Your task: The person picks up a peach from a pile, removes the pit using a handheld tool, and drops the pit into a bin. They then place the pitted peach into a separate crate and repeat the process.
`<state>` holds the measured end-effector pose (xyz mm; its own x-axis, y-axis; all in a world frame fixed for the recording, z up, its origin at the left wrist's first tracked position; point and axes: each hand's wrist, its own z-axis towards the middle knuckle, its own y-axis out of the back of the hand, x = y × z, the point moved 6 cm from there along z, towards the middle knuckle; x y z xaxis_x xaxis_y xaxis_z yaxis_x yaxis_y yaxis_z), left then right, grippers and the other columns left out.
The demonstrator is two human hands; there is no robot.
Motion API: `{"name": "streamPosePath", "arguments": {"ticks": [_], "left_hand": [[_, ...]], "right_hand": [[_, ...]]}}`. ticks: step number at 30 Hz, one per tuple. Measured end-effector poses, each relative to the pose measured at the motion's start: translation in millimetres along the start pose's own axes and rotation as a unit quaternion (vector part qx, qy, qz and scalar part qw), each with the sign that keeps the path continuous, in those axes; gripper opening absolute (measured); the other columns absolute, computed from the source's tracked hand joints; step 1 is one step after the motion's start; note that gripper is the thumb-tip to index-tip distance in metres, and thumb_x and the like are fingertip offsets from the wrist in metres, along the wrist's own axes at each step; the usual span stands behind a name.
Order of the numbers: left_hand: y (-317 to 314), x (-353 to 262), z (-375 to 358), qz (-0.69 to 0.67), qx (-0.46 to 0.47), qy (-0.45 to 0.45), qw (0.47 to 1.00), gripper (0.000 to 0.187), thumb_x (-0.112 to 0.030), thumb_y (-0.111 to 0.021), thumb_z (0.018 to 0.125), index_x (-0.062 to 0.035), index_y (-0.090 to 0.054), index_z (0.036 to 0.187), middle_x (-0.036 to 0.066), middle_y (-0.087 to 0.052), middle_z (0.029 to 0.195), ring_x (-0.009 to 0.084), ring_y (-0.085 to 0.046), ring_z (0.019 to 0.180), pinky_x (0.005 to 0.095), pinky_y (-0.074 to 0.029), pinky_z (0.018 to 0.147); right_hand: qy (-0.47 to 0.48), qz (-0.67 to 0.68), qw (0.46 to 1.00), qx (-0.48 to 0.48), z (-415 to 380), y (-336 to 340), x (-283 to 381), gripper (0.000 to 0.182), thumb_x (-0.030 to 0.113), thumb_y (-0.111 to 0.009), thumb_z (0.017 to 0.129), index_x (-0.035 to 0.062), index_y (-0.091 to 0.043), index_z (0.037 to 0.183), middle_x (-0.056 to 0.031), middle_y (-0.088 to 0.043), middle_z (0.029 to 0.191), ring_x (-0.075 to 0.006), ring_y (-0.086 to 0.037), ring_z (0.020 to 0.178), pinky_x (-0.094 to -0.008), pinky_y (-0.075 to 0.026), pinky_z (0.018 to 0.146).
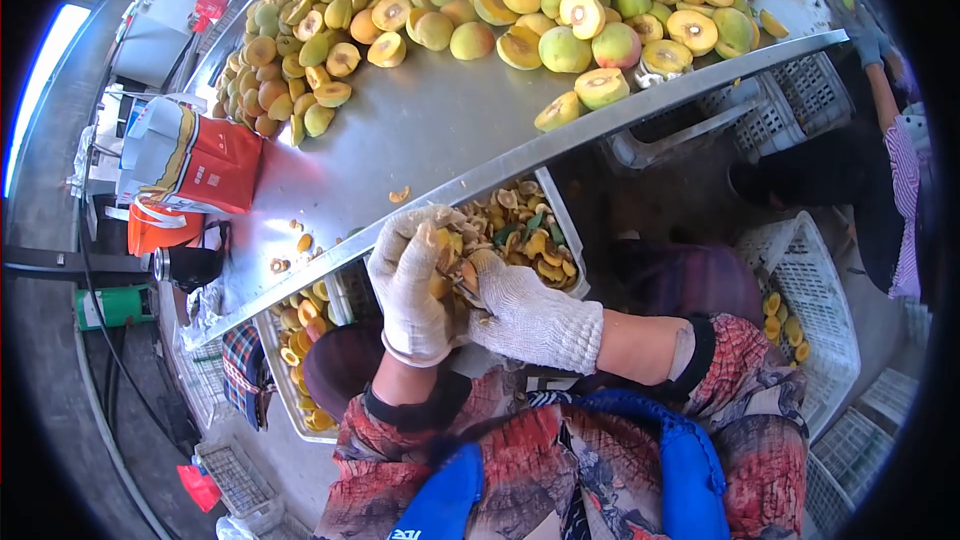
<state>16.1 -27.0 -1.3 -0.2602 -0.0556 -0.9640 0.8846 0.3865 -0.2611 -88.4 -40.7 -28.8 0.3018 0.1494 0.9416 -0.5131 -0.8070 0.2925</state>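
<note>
My left hand [408, 285], in a pale knitted glove, is curled around a piece of yellow peach [447, 242] in front of my body. Close against it is my right hand [535, 314], gloved too, with its fingers closed toward the fruit. What the right fingers grip is hidden between the two hands. Just beyond and below them sits a white crate [572, 240] of peach scraps and pits, with some green leaves among them. To the left, a second crate [318, 432] contains yellow peach halves.
A metal table [420, 125] bears a big heap of halved peaches [500, 0]; its raised edge crosses before me. A red bag [222, 165] and a dark flask [190, 265] stand left. At right are a white crate [820, 310] and a co-worker's striped sleeve [905, 200].
</note>
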Motion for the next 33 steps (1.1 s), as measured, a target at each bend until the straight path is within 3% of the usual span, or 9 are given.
{"name": "streamPosePath", "arguments": {"ticks": [7,12,15,18,21,23,27,30,33], "left_hand": [[6,2,4,0.059,0.042,0.07,0.995,0.032,-0.027,-0.061,0.085,0.0031,-0.06,0.097,0.015,-0.063,0.089,0.0222,-0.062,0.08,0.0343,-0.052,0.074],[7,-5,7,0.157,0.089,0.039,0.983,0.03,-0.024,-0.063,0.081,0.0044,-0.062,0.092,0.014,-0.064,0.087,0.0208,-0.062,0.079,0.0323,-0.05,0.073],[8,-7,6,0.171,0.088,0.034,0.981,0.03,-0.024,-0.063,0.08,0.0041,-0.063,0.092,0.014,-0.064,0.087,0.0202,-0.062,0.078,0.0317,-0.049,0.073],[8,-4,7,0.175,0.086,0.054,0.979,0.029,-0.023,-0.063,0.08,0.0039,-0.063,0.092,0.014,-0.064,0.086,0.0199,-0.062,0.077,0.0316,-0.049,0.073],[9,-1,7,0.165,0.102,0.092,0.977,0.028,-0.022,-0.062,0.08,0.0036,-0.063,0.092,0.013,-0.064,0.086,0.0195,-0.062,0.077,0.0311,-0.049,0.073],[8,0,5,0.143,0.122,0.088,0.978,0.027,-0.02,-0.061,0.08,0.0033,-0.063,0.092,0.013,-0.065,0.086,0.0191,-0.062,0.077,0.0306,-0.049,0.073],[6,-6,4,0.221,0.102,0.022,0.97,0.024,-0.017,-0.061,0.08,0.003,-0.063,0.093,0.012,-0.064,0.086,0.0192,-0.062,0.077,0.0312,-0.05,0.073],[5,-6,0,0.179,0.043,0.04,0.982,0.024,-0.016,-0.06,0.081,0.0032,-0.062,0.094,0.012,-0.064,0.086,0.0192,-0.062,0.077,0.0315,-0.05,0.072],[9,1,-2,0.146,-0.017,0.08,0.986,0.024,-0.016,-0.059,0.083,0.0031,-0.06,0.097,0.011,-0.063,0.086,0.0186,-0.062,0.077,0.0298,-0.05,0.072]], "right_hand": [[-0.039,0.04,0.997,0.061,-5,0,2,0.049,0.028,-0.063,0.084,-0.0044,-0.047,0.117,-0.0288,-0.058,0.101,-0.0442,-0.059,0.094,-0.0463,-0.049,0.08],[-0.052,0.079,0.993,0.064,-7,-8,-3,0.051,0.029,-0.065,0.083,-0.005,-0.045,0.116,-0.0278,-0.058,0.101,-0.0433,-0.059,0.095,-0.0446,-0.048,0.081],[-0.09,0.161,0.975,0.127,-11,-7,3,0.049,0.028,-0.065,0.082,-0.0045,-0.046,0.114,-0.0251,-0.058,0.098,-0.0378,-0.06,0.092,-0.0416,-0.048,0.081],[-0.051,0.113,0.989,0.086,-9,-6,1,0.048,0.026,-0.065,0.082,-0.0041,-0.046,0.113,-0.0223,-0.058,0.094,-0.0317,-0.06,0.09,-0.0388,-0.049,0.08],[-0.104,0.204,0.962,0.151,-13,-13,-2,0.046,0.026,-0.066,0.081,-0.0033,-0.047,0.112,-0.0193,-0.058,0.092,-0.0267,-0.061,0.09,-0.0373,-0.049,0.078],[-0.085,0.215,0.962,0.144,-14,-16,-3,0.044,0.025,-0.066,0.081,-0.0028,-0.047,0.11,-0.0176,-0.058,0.092,-0.0249,-0.06,0.089,-0.0369,-0.049,0.078],[-0.046,0.109,0.989,0.085,-9,-13,-5,0.043,0.024,-0.067,0.081,-0.0018,-0.047,0.11,-0.0156,-0.058,0.092,-0.0242,-0.06,0.088,-0.0372,-0.049,0.078],[-0.106,0.254,0.945,0.178,-11,-12,2,0.045,0.024,-0.066,0.082,-0.0017,-0.046,0.113,-0.0174,-0.057,0.096,-0.0289,-0.06,0.091,-0.0383,-0.048,0.081],[0.004,0.119,0.99,0.077,-6,-12,0,0.044,0.021,-0.065,0.082,-0.0014,-0.046,0.114,-0.0173,-0.056,0.1,-0.0286,-0.059,0.095,-0.0371,-0.048,0.083]]}}
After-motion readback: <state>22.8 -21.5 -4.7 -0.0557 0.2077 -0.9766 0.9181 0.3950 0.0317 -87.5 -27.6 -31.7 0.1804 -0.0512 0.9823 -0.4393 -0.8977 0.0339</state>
